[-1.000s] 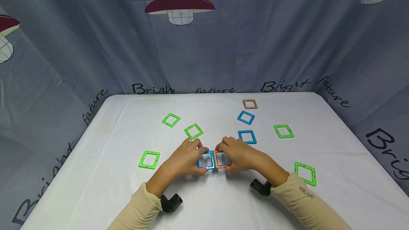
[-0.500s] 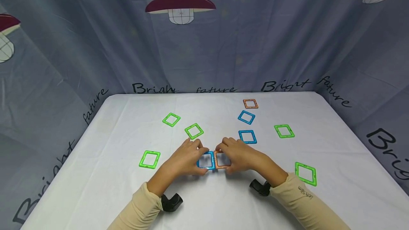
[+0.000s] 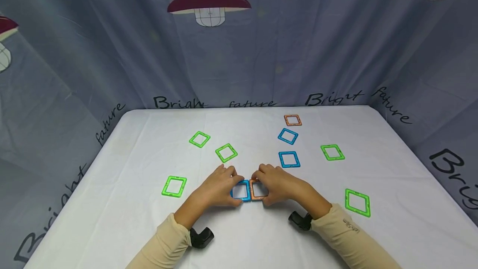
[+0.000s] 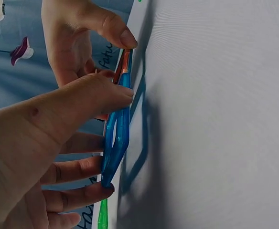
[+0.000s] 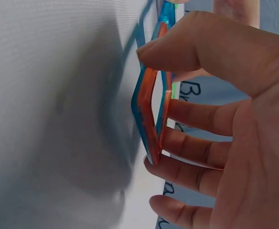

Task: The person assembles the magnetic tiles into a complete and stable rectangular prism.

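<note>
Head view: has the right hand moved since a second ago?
Yes, slightly: the right hand has shifted down the picture, away from the loose blue frame just beyond it; whether it lowered or drew nearer, I cannot tell.

From here I see two tiles touching between left hand and right hand; on the table, three tiles lie leftward, five tiles rightward, curtain behind.

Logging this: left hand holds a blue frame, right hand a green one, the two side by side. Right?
Not quite: the head view shows the right hand holding an orange frame, not green. The left hand does hold a blue frame, side by side with it.
</note>
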A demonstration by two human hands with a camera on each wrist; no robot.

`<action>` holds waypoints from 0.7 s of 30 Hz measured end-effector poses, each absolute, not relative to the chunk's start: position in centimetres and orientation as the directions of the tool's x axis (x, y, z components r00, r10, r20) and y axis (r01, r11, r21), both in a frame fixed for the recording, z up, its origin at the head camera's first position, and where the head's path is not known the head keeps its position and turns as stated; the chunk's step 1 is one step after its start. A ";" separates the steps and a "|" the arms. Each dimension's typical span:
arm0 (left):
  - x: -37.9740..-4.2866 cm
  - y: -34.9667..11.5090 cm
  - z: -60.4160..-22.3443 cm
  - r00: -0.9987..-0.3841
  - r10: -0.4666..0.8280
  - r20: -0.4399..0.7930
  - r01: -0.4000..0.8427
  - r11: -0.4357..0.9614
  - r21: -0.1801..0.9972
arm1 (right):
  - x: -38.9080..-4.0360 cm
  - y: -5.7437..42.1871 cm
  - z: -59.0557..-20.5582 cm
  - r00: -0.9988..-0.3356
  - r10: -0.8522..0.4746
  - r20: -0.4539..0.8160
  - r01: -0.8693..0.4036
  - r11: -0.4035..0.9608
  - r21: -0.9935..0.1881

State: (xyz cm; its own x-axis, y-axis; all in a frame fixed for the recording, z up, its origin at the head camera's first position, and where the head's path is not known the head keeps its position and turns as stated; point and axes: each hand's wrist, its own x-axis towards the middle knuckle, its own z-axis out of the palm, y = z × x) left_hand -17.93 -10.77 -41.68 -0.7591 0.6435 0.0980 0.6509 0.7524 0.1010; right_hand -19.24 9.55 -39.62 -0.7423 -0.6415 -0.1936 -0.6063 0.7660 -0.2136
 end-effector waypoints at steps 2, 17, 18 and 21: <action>-18.0 -10.8 -41.9 -0.752 0.650 0.110 0.659 0.749 0.077 | -19.3 9.5 -39.8 -0.750 -0.630 -0.204 -0.592 0.776 -0.219; -17.9 -10.9 -41.9 -0.776 0.630 0.019 0.628 0.770 0.108 | -19.6 8.9 -39.8 -0.770 -0.579 -0.269 -0.537 0.815 -0.217; -17.9 -10.9 -41.8 -0.777 0.629 0.014 0.626 0.772 0.110 | -19.6 8.9 -39.8 -0.772 -0.575 -0.271 -0.532 0.818 -0.219; -17.8 -10.8 -41.7 -0.785 0.619 -0.005 0.615 0.780 0.118 | -19.5 8.9 -39.9 -0.768 -0.581 -0.269 -0.534 0.813 -0.231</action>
